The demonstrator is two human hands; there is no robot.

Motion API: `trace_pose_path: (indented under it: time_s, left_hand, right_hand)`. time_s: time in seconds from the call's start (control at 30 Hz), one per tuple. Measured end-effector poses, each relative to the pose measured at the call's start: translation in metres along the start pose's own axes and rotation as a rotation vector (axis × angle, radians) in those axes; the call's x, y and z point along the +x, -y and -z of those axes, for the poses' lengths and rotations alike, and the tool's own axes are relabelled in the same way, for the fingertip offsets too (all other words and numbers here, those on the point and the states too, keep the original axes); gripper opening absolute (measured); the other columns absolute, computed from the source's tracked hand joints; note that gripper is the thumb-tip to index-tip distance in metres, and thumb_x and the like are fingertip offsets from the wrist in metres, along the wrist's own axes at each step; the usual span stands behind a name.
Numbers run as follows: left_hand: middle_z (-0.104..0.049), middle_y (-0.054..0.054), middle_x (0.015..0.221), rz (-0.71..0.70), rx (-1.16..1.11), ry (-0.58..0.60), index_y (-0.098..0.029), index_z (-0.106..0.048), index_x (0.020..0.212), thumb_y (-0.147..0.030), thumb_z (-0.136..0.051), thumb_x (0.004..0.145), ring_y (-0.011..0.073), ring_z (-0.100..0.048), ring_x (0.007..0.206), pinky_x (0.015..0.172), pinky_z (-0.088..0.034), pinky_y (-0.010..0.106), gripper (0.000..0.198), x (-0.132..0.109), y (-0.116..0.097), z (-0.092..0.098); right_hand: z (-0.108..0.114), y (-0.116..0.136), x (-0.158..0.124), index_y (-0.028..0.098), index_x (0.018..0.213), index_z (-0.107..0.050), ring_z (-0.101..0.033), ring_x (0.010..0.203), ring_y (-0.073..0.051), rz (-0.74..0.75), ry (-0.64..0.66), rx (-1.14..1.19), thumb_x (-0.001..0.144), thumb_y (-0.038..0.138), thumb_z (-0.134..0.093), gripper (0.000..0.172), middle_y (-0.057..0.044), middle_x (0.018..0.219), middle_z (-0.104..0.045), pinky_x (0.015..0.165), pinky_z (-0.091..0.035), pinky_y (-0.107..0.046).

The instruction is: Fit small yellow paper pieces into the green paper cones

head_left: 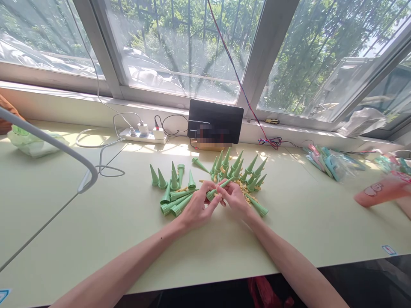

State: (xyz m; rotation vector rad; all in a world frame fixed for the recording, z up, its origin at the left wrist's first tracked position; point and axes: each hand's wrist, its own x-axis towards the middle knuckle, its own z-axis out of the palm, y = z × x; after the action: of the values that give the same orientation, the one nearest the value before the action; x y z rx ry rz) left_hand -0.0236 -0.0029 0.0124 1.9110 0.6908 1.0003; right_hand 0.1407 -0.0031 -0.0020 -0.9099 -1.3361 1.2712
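Observation:
My left hand and my right hand meet over the middle of a pale yellow-green table. Between them they grip one green cone-shaped plastic spike, lying roughly level, its wide end toward my left fingers. My right fingers pinch near a small yellow piece at it. Left of my hands lie several green cones, some upright, some on their sides. Behind my hands stand more upright green cones with small yellow parts scattered among them.
A dark tablet leans against the window sill behind the cones. A power strip with white cables sits at the back left. A grey lamp arm crosses the left. Coloured packets and a pink object lie right.

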Motion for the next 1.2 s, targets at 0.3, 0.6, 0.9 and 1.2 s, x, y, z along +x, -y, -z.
trace_pose_path:
  time_s: [0.3, 0.6, 0.9, 1.2]
  left_hand:
    - [-0.068, 0.008, 0.105, -0.022, 0.009, 0.019, -0.022, -0.04, 0.107, -0.031, -0.046, 0.098, 0.0169, -0.07, 0.085, 0.059, -0.05, 0.023, 0.014, -0.0018, 0.0017, -0.0001]
    - [-0.068, 0.008, 0.104, -0.043, 0.008, 0.015, -0.021, -0.041, 0.107, -0.029, -0.046, 0.098, 0.0152, -0.07, 0.081, 0.058, -0.049, 0.021, 0.013, -0.0005, 0.0016, 0.0008]
    - [-0.067, 0.007, 0.102, -0.037, 0.024, 0.009, -0.022, -0.041, 0.107, -0.029, -0.046, 0.098, 0.0158, -0.069, 0.082, 0.059, -0.05, 0.022, 0.013, -0.0007, 0.0029, 0.0007]
    - [-0.069, 0.007, 0.104, -0.036, 0.023, 0.015, -0.022, -0.041, 0.107, -0.027, -0.046, 0.098, 0.0151, -0.069, 0.082, 0.06, -0.05, 0.022, 0.011, -0.0004, 0.001, 0.0007]
  right_hand:
    - [0.0013, 0.0008, -0.0003, 0.02, 0.087, -0.063, -0.045, 0.049, -0.009, 0.014, -0.001, 0.0, 0.083, 0.044, -0.072, 0.026, 0.004, 0.062, -0.055, 0.047, -0.038, -0.024]
    - [-0.0008, 0.0028, 0.0006, 0.019, 0.082, -0.061, -0.045, 0.047, -0.01, 0.015, -0.003, 0.005, 0.085, 0.044, -0.07, 0.027, 0.005, 0.058, -0.05, 0.046, -0.038, -0.024]
    - [0.0004, 0.0011, -0.0002, 0.019, 0.086, -0.062, -0.045, 0.048, -0.01, 0.004, -0.01, -0.017, 0.084, 0.044, -0.071, 0.027, 0.004, 0.059, -0.052, 0.047, -0.037, -0.024]
    - [-0.0002, 0.0025, 0.0006, 0.019, 0.084, -0.061, -0.044, 0.046, -0.009, -0.007, -0.021, -0.039, 0.083, 0.047, -0.07, 0.029, 0.005, 0.057, -0.051, 0.046, -0.037, -0.024]
